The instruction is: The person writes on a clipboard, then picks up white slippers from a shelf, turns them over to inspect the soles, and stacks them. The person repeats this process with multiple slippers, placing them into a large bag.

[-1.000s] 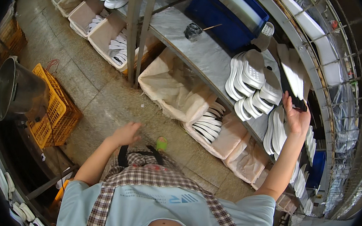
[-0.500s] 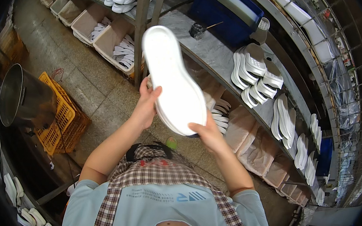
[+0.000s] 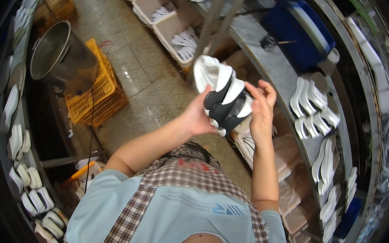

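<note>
My left hand [image 3: 197, 115] is closed around a small stack of shoe soles [image 3: 225, 96], white with black side sections, held edge-on in front of my body. The stack's white end tilts away from me toward the bins. On its right side, my right hand [image 3: 262, 111] has its fingers stretched out and apart. Its fingertips are close to the soles' edge, and whether they touch is hard to make out.
On the right, a long metal bench [image 3: 274, 68] carries white soles [image 3: 315, 102] and a blue crate [image 3: 301, 35]. Lined bins [image 3: 179, 38] of soles stand below. At left, a metal drum [image 3: 62, 57] rests by stacked yellow crates [image 3: 97, 88]. More soles [image 3: 37, 200] lie at lower left.
The soles have been turned from showing a broad white face to showing their black-and-white edges. My right hand has come off the near end and its fingers have spread. The view has swung left.
</note>
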`<state>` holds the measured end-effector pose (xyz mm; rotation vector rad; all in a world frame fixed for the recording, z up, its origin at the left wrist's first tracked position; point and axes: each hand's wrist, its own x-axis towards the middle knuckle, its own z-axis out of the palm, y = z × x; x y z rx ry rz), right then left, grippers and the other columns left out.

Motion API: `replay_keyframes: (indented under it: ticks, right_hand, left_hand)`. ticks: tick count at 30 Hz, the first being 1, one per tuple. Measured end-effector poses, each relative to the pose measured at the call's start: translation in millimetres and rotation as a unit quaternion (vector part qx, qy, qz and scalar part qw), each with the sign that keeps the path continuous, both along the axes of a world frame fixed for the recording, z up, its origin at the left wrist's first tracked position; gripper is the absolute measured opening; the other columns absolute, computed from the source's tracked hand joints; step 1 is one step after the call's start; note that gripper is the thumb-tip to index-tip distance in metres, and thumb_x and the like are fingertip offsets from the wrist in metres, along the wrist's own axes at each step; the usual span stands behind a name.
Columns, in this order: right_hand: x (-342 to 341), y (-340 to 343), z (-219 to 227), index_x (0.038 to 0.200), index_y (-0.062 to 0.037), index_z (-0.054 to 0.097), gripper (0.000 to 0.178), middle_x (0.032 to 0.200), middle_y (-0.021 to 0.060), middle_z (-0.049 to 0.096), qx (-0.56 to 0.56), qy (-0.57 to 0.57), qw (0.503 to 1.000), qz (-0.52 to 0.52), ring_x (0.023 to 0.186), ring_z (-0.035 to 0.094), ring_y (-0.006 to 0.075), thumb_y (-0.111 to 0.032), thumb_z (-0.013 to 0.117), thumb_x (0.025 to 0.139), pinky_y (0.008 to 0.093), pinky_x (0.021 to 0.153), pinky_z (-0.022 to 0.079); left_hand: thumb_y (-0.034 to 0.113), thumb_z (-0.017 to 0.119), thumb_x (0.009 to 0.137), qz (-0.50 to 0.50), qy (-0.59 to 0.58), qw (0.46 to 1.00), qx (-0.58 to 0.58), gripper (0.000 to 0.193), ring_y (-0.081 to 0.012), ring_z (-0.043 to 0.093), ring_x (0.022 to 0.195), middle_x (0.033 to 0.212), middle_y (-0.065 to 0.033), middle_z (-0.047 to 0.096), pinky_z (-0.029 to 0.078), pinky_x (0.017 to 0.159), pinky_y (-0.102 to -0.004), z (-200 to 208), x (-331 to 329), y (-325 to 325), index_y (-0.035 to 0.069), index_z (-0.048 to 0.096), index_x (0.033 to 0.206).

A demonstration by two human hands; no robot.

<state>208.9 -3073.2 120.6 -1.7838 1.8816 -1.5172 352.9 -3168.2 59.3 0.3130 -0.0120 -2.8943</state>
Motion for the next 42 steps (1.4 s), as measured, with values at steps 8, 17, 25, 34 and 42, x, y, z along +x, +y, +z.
replay_keyframes:
  ticks: [8, 17, 25, 34, 42]
  right_hand:
    - [14.7, -13.5, 4.9, 0.115, 0.0043, 0.056, 0.045, 0.126, 0.0172, 0.054, 0.006, -0.202, 0.978, 0.046, 0.119, 0.048, 0.0254, -0.034, 0.041, 0.098, 0.036, 0.104, 0.032]
    - [20.9, -18.8, 5.2, 0.111, 0.0048, 0.057, 0.044, 0.124, 0.0178, 0.055, -0.013, -0.201, 0.978, 0.055, 0.117, 0.049, 0.0264, -0.032, 0.035, 0.099, 0.0375, 0.104, 0.031]
    - [55.7, -2.3, -2.3, 0.145, 0.0007, 0.005, 0.09, 0.15, 0.0253, 0.007, -0.039, -0.245, 0.969, -0.009, 0.14, 0.011, 0.0338, -0.037, 0.06, 0.084, 0.0457, 0.112, 0.008]
    - [70.3, 6.5, -2.8, 0.146, 0.0012, -0.002, 0.113, 0.143, 0.0213, 0.025, 0.071, -0.393, 0.902, 0.162, 0.131, 0.032, 0.0305, -0.033, 0.076, 0.072, 0.0416, 0.106, 0.029]
    - [75.5, 13.7, -6.4, 0.146, 0.001, -0.006, 0.115, 0.143, 0.0215, 0.024, 0.072, -0.366, 0.913, 0.165, 0.131, 0.03, 0.0304, -0.026, 0.077, 0.071, 0.0414, 0.106, 0.029]
  left_hand:
    - [0.052, 0.041, 0.092, -0.046, -0.034, 0.998, 0.015, 0.051, -0.0248, 0.049, 0.116, 0.129, -0.0046, 0.051, 0.04, 0.093, -0.0507, 8.1, 6.4, 12.5, 0.017, 0.05, 0.128]
    - [0.047, 0.043, 0.093, -0.034, 0.002, 0.998, 0.056, 0.043, -0.0197, 0.057, 0.101, 0.113, -0.0036, 0.059, 0.049, 0.081, -0.0452, 4.6, 10.2, 11.2, 0.015, 0.053, 0.121]
    - [0.033, 0.047, 0.094, 0.1, 0.126, 0.975, -0.151, 0.05, -0.0256, 0.062, 0.104, 0.119, -0.0179, 0.059, 0.054, 0.087, -0.0409, -12.2, 6.0, -17.2, -0.003, 0.046, 0.13]
    - [0.029, 0.05, 0.093, 0.1, 0.116, 0.941, -0.301, 0.049, -0.0241, 0.06, 0.106, 0.121, -0.0158, 0.057, 0.052, 0.089, -0.0391, -8.8, 1.0, -47.8, -0.001, 0.045, 0.13]
    - [0.027, 0.053, 0.091, 0.099, 0.107, 0.936, -0.321, 0.048, -0.0227, 0.058, 0.108, 0.122, -0.014, 0.056, 0.05, 0.091, -0.0375, -10.3, 0.8, -49.9, 0.001, 0.044, 0.131]
